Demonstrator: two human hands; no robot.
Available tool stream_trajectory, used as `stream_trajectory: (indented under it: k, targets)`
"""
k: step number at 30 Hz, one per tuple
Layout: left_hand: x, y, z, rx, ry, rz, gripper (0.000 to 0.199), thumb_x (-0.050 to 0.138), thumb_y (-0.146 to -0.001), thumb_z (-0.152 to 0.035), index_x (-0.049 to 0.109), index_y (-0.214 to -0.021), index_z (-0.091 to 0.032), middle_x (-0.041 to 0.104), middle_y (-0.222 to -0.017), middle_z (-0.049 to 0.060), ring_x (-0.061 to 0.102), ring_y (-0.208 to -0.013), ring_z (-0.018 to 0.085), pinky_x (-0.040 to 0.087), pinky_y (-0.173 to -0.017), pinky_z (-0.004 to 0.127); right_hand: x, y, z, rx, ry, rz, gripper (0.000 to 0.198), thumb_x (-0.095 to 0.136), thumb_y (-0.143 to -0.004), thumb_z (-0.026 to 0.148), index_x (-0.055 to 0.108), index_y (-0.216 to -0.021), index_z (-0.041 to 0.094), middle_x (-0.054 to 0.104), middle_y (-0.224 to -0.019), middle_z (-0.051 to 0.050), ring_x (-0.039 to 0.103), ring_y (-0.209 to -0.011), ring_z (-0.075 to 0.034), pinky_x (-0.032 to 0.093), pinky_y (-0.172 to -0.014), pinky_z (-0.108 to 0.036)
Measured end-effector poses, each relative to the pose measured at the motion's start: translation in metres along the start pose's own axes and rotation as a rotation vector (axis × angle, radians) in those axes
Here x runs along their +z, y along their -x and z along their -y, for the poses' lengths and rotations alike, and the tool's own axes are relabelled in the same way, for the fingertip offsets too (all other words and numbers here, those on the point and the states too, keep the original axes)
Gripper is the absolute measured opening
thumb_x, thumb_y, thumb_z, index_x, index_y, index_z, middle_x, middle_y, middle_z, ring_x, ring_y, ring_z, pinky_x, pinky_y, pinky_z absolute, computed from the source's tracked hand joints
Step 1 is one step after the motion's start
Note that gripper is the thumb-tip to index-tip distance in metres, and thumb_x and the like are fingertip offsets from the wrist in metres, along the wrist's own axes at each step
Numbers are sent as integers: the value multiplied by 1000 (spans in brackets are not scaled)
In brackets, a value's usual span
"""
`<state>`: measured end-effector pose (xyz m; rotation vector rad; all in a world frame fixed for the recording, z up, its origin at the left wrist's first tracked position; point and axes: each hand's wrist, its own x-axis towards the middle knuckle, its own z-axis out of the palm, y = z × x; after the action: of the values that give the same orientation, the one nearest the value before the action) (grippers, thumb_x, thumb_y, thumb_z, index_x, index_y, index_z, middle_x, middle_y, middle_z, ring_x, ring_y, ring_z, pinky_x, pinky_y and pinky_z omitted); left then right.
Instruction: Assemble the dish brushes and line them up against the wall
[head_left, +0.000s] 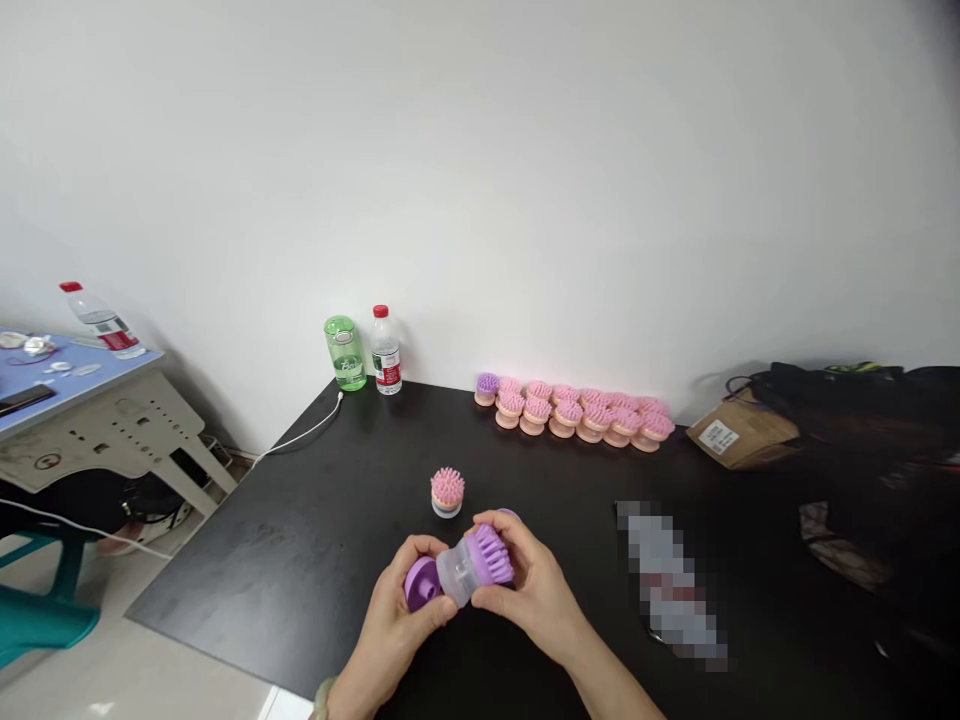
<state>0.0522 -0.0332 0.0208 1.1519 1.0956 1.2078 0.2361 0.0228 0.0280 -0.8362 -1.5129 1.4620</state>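
Observation:
Just above the black table, my right hand (534, 588) grips a scrub brush (490, 556) with purple bristles and a cloudy, see-through body (457, 573). The brush lies tilted, bristles toward the right. My left hand (401, 603) is closed around a round purple cap (421, 584) with a small nozzle-like middle, held against the body's open-looking end; whether the two are joined I cannot tell. A bit of purple (511, 513) shows behind my right fingers, mostly hidden. Just beyond my hands, a pink-bristled brush (448, 490) stands upright on the table.
Along the wall stand several pink brushes (568, 418) in rows, with one purple brush (487, 388) at their left end. A green bottle (346, 355) and a water bottle (387, 358) stand at the back left. A paper bag (742, 432) and dark bag (870, 480) lie right.

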Motion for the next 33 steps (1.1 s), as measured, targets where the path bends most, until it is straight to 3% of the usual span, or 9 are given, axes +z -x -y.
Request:
stream_trajectory:
  k: [5,10,13,17,21,24,27,29,33]
  targets:
    - [7,0,-6,-70,186,67,37,66,-86,-52,62,-94,-16,61,-73,2,51,-64,12,42,-62,23,-5,1,9,-80,183,11,51,91,-58,21,62,-100,26,62,-98,-1,62,-89,-22,51,-78,-33]
    - [10,-2,-2,-425,488,149,44,67,-83,-56,62,-86,-13,67,-64,8,53,-47,10,32,-45,19,-11,5,15,-317,401,130,55,93,-57,13,57,-96,26,64,-108,-3,63,-98,-23,50,-86,-35]
    - [10,-3,-2,-565,529,135,46,68,-82,-56,62,-88,-11,68,-65,10,58,-48,11,31,-44,17,-14,7,17,-362,475,191,56,91,-59,8,55,-98,27,63,-111,-2,64,-98,-21,51,-85,-32]
    - [9,-4,-9,-359,450,169,38,68,-84,-52,60,-88,-15,64,-67,4,52,-52,8,35,-50,18,-16,7,13,-327,520,127,62,94,-57,15,54,-103,27,65,-110,-2,65,-95,-21,51,-83,-31]
    - [5,-6,-10,30,81,85,34,78,-79,-36,64,-106,-22,64,-89,2,58,-76,13,46,-69,23,-16,3,3,-221,478,-57,60,94,-50,51,55,-87,23,63,-78,2,62,-66,-18,48,-59,-27]
    - [2,-10,-4,435,-276,63,35,71,-85,-19,63,-117,-30,62,-115,5,60,-101,20,48,-86,30,-13,0,-4,-56,223,-61,64,82,-54,73,49,-76,23,54,-60,6,55,-49,-14,43,-46,-24]
    - [4,-14,2,723,-467,37,41,52,-92,-4,62,-119,-34,59,-126,6,58,-109,20,49,-88,32,-8,-2,-9,146,-53,13,62,74,-65,75,50,-86,22,60,-61,3,61,-48,-16,49,-44,-25]
    - [6,-16,3,702,-461,9,38,52,-93,-6,63,-116,-34,60,-125,5,59,-107,19,50,-86,30,-6,-2,-10,200,-127,9,60,72,-71,72,52,-93,20,61,-62,2,62,-48,-15,51,-43,-25]
    - [8,-16,0,413,-340,-10,32,73,-85,-30,64,-116,-30,64,-110,4,63,-86,18,51,-76,28,-8,-1,-6,144,-112,-31,51,70,-78,66,59,-95,19,59,-70,2,62,-52,-13,53,-47,-25]
